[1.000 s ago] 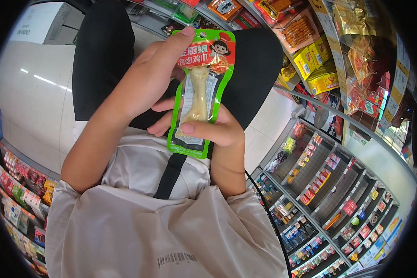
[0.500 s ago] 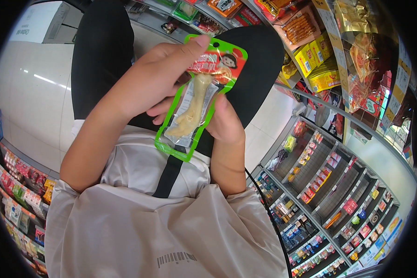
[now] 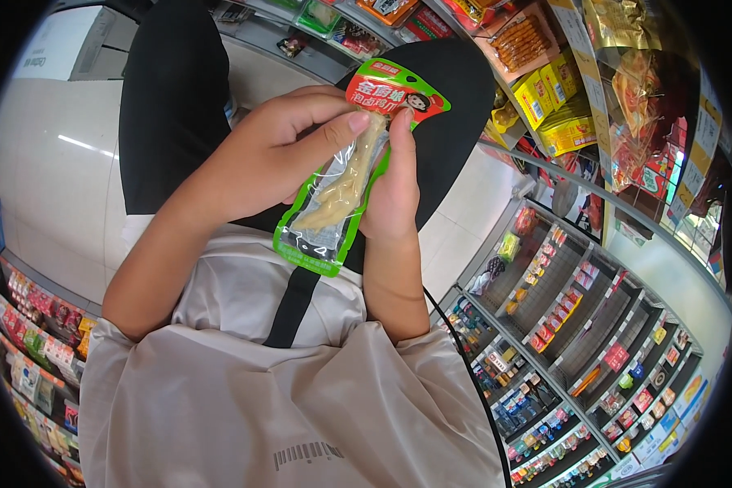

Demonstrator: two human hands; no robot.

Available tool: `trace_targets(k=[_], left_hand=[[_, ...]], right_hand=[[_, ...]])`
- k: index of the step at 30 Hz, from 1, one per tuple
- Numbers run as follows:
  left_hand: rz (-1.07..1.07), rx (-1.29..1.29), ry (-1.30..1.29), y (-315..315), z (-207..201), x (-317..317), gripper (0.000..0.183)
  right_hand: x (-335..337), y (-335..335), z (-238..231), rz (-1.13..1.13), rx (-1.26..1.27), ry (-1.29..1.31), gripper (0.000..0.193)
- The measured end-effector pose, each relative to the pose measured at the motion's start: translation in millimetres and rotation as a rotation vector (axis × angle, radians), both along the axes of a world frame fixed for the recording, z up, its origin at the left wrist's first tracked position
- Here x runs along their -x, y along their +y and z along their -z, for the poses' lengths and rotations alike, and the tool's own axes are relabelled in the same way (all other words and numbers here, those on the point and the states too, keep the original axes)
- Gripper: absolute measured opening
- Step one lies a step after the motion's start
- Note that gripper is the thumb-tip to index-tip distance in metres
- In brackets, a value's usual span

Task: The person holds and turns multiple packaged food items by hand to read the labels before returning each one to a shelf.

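Both hands were clamped on one packet (image 3: pixel 351 172), held up over the person's lap and tilted, its red top toward the upper right and its green lower end toward the lower left. The left hand (image 3: pixel 289 146) gripped it at the upper left, thumb pressed on the front just below the red part; its other fingers were partly hidden behind. The right hand (image 3: pixel 393 191) held the right edge, thumb pointing up along the front near the left thumb, the two tips apart. Through the clear window showed a pale chicken foot (image 3: pixel 333 207), lying lengthwise inside the green border. The lower end hung near a black strap (image 3: pixel 293 309) on the light shirt (image 3: pixel 301 407). Black trousers (image 3: pixel 175 106) covered the spread knees. At the upper right, yellow packs (image 3: pixel 563 118) sat beside a tray of brown sticks (image 3: pixel 519 45). A white box (image 3: pixel 61 45) stood on the pale floor (image 3: pixel 61 179) at the upper left.
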State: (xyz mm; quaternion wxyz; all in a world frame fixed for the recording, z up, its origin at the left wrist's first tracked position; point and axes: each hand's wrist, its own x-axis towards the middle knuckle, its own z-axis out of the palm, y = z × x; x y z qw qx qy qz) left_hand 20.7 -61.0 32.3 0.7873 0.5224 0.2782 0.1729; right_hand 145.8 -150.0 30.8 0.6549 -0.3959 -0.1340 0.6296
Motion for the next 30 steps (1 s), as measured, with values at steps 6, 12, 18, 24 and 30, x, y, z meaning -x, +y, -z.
trace_targets(k=[6, 12, 18, 24, 30], left_hand=[[-0.077, -0.069, -0.056, -5.9, 4.8, -4.0, 0.029], [-0.094, -0.037, -0.061, -6.2, 4.8, -3.3, 0.028], [-0.087, -0.021, -0.026, -5.3, 6.2, -2.7, 0.027], [-0.095, 0.14, -0.028, -6.6, 5.1, -1.9, 0.028], [-0.097, 0.134, -0.029, -5.3, 6.8, -2.9, 0.028]], right_hand=[[1.5, -0.3, 7.2, 0.102, 0.106, -0.114, 0.051], [1.3, -1.4, 4.2, 0.098, 0.034, -0.099, 0.053], [2.2, -1.6, 9.3, 0.117, 0.115, -0.093, 0.046], [4.2, -1.2, 8.5, 0.087, 0.16, -0.116, 0.044], [5.6, -0.5, 7.4, 0.084, 0.17, -0.149, 0.045]])
